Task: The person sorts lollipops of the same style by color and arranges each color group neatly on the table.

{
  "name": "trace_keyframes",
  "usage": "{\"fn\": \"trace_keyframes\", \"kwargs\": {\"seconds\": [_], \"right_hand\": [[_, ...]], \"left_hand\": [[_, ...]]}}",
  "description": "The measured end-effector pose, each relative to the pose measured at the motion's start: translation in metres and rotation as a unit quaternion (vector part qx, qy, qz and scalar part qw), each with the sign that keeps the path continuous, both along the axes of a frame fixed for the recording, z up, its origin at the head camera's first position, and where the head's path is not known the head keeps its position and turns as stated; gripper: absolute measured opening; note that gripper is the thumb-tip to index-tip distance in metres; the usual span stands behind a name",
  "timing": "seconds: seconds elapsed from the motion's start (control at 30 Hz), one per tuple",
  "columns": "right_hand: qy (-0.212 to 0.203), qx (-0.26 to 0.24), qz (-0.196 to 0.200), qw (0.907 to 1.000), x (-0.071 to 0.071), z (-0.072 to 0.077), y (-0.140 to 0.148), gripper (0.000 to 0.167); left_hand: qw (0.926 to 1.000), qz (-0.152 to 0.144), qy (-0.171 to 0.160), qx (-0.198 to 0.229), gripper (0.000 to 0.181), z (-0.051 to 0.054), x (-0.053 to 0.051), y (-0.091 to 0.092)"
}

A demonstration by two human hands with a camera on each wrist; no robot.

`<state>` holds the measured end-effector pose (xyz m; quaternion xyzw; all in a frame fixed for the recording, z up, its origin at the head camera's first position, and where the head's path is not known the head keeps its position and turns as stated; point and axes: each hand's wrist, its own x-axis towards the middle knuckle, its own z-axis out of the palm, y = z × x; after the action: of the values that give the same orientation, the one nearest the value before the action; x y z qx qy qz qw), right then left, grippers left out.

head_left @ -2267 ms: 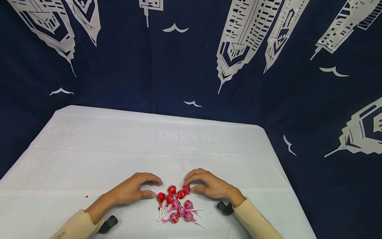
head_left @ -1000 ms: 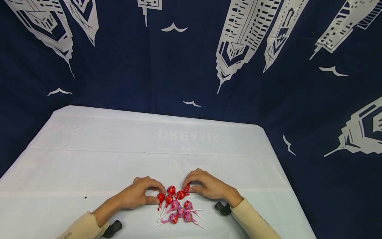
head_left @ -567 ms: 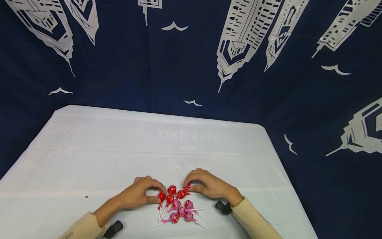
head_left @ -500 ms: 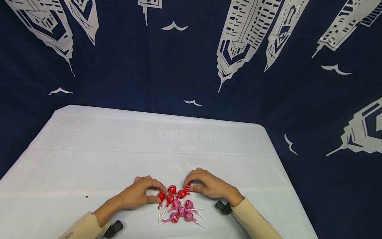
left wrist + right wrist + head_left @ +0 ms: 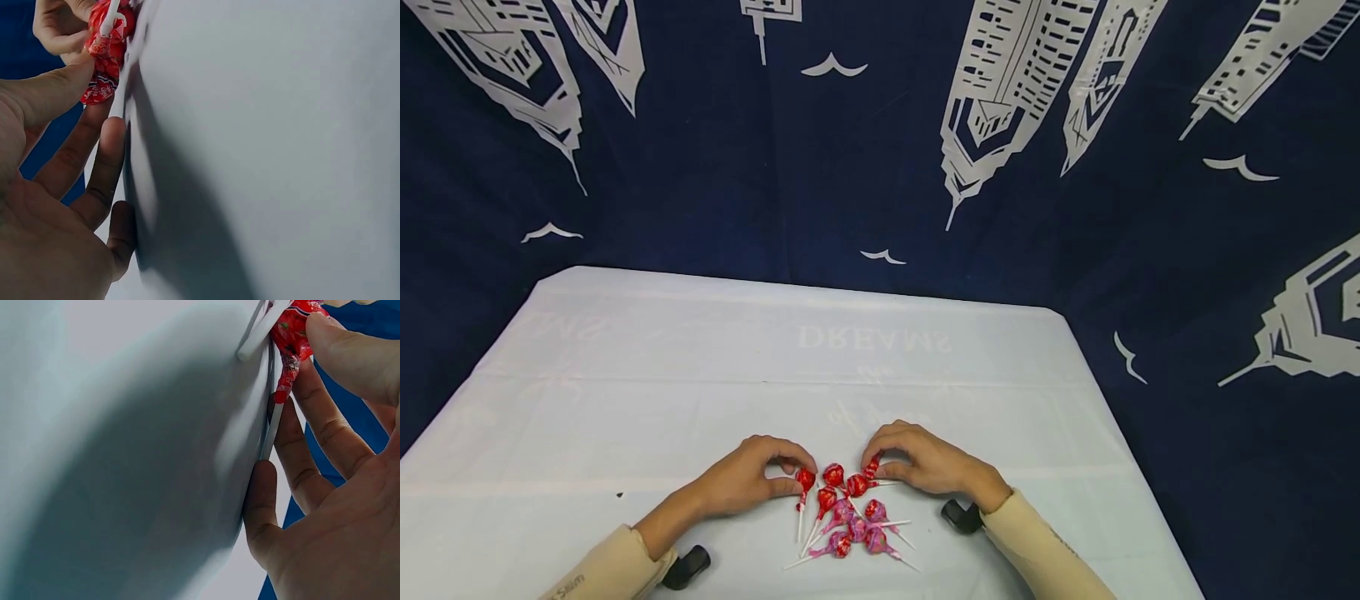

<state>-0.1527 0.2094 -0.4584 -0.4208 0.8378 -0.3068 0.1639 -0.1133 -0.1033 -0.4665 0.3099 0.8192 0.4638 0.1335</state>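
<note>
Between thumb and fingers, my left hand (image 5: 737, 479) pinches the head of a red-wrapped lollipop (image 5: 805, 479) at the pile's left side; its white stick points toward me. Opposite it, my right hand (image 5: 928, 458) pinches another red lollipop (image 5: 872, 465), partly covered by the fingers. That red wrapper (image 5: 292, 337) shows under the thumb in the right wrist view, with a white stick below. More red lollipops (image 5: 826, 499) lie between the hands. Nearer to me, several pink-purple lollipops (image 5: 876, 540) lie with sticks crossing. In the left wrist view, red wrappers (image 5: 100, 90) sit at my left fingertips.
A white cloth with faint mirrored lettering covers the table (image 5: 700, 333). Behind it hangs a dark blue curtain (image 5: 850, 167) printed with white buildings. Black devices (image 5: 687, 568) sit at both wrists. A small dark speck (image 5: 620, 495) lies on the left.
My left hand has moved in, taken hold of the leftmost red lollipop and shifted it slightly away from me. My right hand stays in place; the lollipop in its fingers has tilted up slightly.
</note>
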Motion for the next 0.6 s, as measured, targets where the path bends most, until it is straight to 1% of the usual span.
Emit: {"fn": "trace_keyframes", "kwargs": {"seconds": [0.1, 0.3, 0.4, 0.6], "right_hand": [[0.002, -0.002, 0.004, 1.0000, -0.001, 0.000, 0.000, 0.015], [0.004, -0.008, 0.010, 0.9999, -0.002, 0.000, 0.001, 0.016], [-0.002, -0.008, 0.011, 0.9999, -0.003, 0.000, 0.000, 0.016], [-0.014, -0.004, 0.008, 0.9999, -0.002, 0.002, -0.001, 0.016]], "left_hand": [[0.9999, -0.004, -0.003, 0.017, 0.019, 0.002, -0.004, -0.003], [0.9997, 0.021, -0.001, 0.009, 0.021, 0.010, -0.016, -0.012], [0.9995, 0.033, 0.004, 0.002, 0.022, 0.014, -0.024, -0.018], [0.9977, 0.063, 0.016, -0.019, 0.022, 0.019, -0.045, -0.031]]}}
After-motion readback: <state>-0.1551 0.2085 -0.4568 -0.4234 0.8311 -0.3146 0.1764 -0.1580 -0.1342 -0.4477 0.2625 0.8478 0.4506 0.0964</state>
